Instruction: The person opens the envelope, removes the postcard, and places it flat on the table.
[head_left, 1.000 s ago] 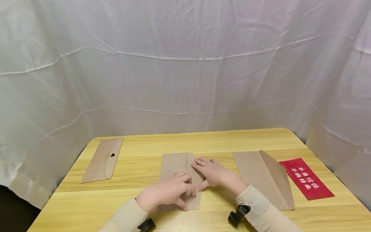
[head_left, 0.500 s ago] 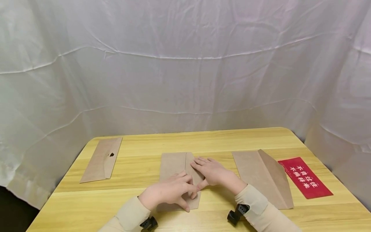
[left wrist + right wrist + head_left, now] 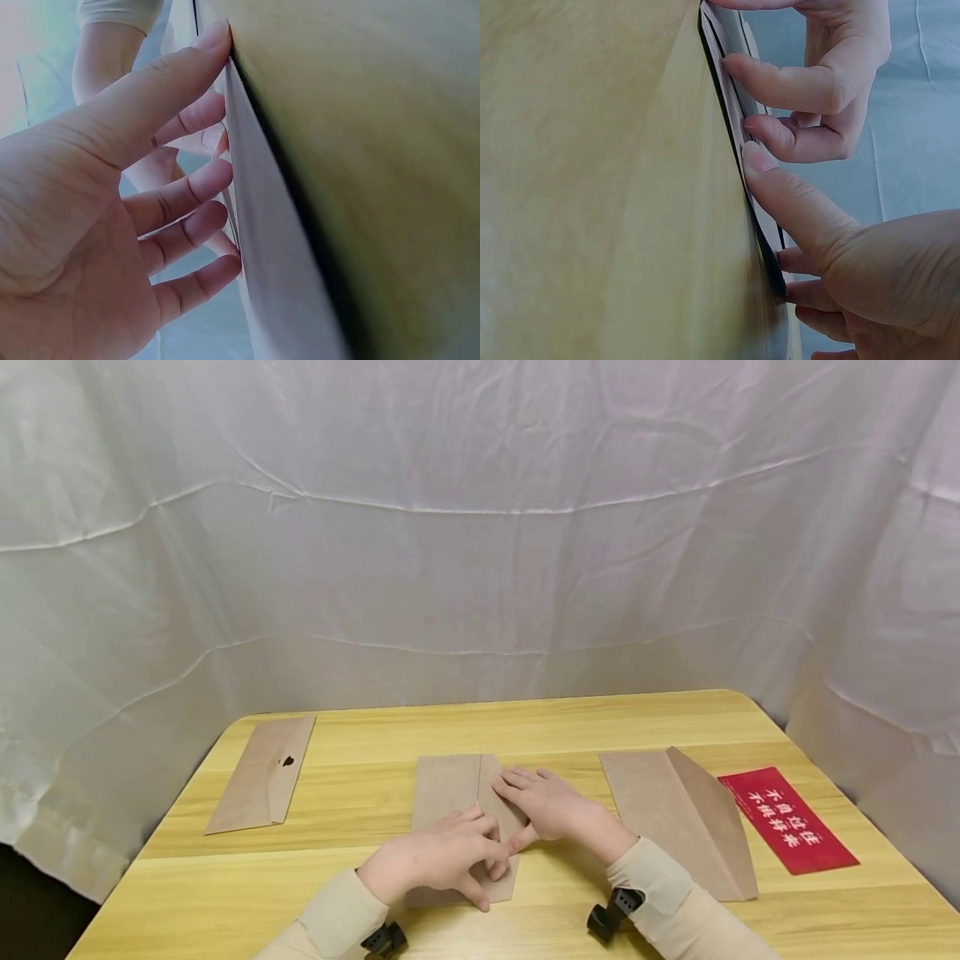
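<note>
A light brown paper envelope (image 3: 450, 781) lies flat on the table in the middle of the head view, its pointed flap (image 3: 507, 810) toward the right. My left hand (image 3: 442, 852) rests on the envelope's near half, fingertips and thumb touching the paper. In the left wrist view its fingers are spread and slightly bent. From the other side my right hand (image 3: 551, 806) presses on the flap with spread fingers, its thumb (image 3: 761, 161) at the paper's edge close to my left fingertips. Part of the flap lies hidden under both hands.
To the right lies another brown envelope (image 3: 652, 810) with its flap unfolded. Beside it is a red card (image 3: 791, 822) with white characters. A closed brown envelope (image 3: 258, 777) with a dark seal lies far left. A pale curtain (image 3: 480, 577) hangs behind the wooden table (image 3: 360, 735).
My left hand has shifted very slightly to the right on the envelope. My right hand stays almost in place, and the other items lie as before; the head view moved a little.
</note>
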Demonstrator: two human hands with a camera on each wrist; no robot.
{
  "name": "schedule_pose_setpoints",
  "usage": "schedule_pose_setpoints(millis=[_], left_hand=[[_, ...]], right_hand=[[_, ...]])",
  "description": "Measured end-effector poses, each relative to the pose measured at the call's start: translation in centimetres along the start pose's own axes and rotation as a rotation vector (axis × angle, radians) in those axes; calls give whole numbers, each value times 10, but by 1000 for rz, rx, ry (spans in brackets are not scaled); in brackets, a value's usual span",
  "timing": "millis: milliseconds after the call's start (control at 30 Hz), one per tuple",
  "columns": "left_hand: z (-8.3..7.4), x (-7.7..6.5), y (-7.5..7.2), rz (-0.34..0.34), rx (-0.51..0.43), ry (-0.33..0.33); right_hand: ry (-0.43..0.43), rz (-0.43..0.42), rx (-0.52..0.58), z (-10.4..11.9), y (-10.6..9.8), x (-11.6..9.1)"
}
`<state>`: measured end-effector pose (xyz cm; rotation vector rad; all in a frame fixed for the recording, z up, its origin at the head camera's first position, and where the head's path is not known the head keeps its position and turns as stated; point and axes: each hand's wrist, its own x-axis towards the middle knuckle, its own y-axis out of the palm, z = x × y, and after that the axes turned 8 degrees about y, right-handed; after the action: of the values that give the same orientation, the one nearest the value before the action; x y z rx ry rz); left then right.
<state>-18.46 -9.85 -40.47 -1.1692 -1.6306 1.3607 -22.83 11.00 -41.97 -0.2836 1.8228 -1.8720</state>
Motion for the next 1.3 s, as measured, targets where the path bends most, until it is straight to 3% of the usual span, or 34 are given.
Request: schedule_pose_setpoints(millis=[400,667,1067,1300], left_hand=[[0,1,1,9,29,-18],[-2,-1,1,-46,105,39],[-12,-18,0,-139,259,8],[-12,-28,6,-190,272,23]], right_hand=[[8,5,13,2,0,-1],[-17,-25,13,1,-1,-3],[10,4,24,3,-3,-3],[-7,7,61,4,-3,-4]])
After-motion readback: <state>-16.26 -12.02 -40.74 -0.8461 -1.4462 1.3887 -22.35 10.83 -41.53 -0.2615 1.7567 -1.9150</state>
